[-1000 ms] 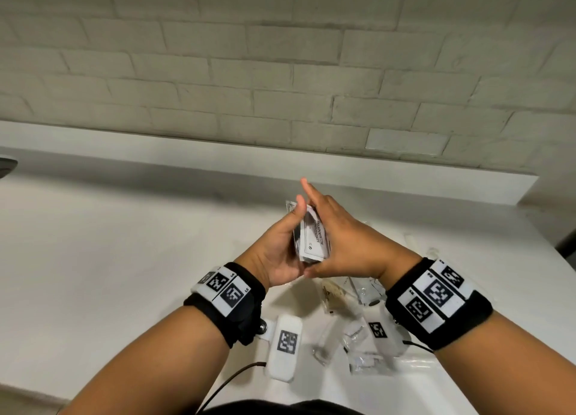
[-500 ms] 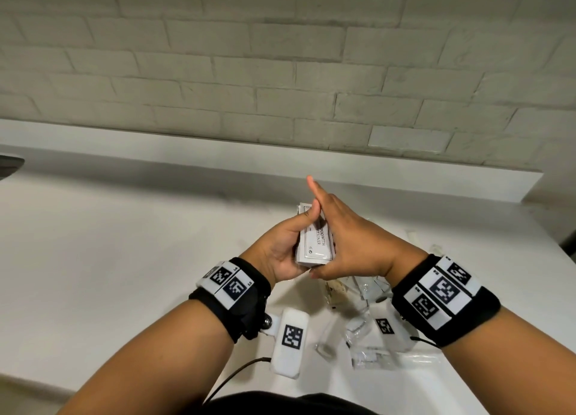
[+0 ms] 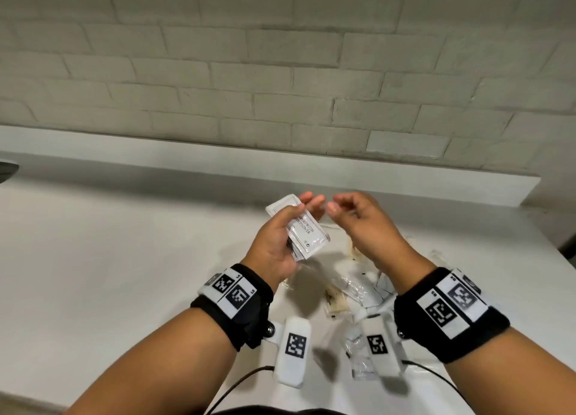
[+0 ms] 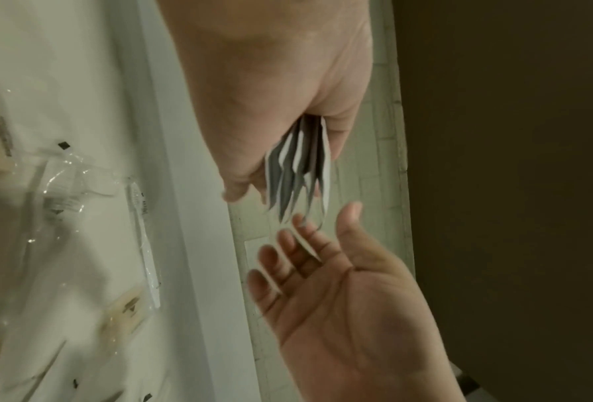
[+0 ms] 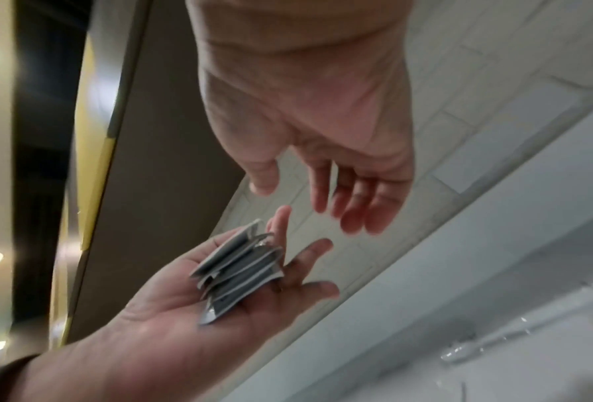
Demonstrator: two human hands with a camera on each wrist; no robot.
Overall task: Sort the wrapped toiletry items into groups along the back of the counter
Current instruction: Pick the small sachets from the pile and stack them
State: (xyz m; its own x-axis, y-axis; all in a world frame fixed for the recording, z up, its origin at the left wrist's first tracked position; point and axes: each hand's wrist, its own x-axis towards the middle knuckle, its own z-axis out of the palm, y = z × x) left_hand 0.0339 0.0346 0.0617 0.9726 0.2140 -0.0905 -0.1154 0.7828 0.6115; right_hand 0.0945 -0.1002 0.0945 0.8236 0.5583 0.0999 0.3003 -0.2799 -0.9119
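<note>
Left hand [image 3: 274, 243]: palm up above the bench [image 3: 109, 258], thumb pressed down on a small stack of white sachets [image 3: 307, 230], fingers only half curled beneath; the top sachet's print is partly readable, ending "…DITIONER".

Right hand [image 3: 361, 224]: empty, fingers loosely extended, just beside the stack at its 3 o'clock, not touching.

Loose pile of wrapped toiletries [image 3: 349, 293]: clear and tan packets at 6 o'clock of the hands, near the front of the bench; a wrapped toothbrush [image 4: 143, 239] lies among them.

Progress, as judged: sachets gathered, not yet set down; the strip along the back ledge [image 3: 249, 177] shows no groups; most sorting remains.
</note>
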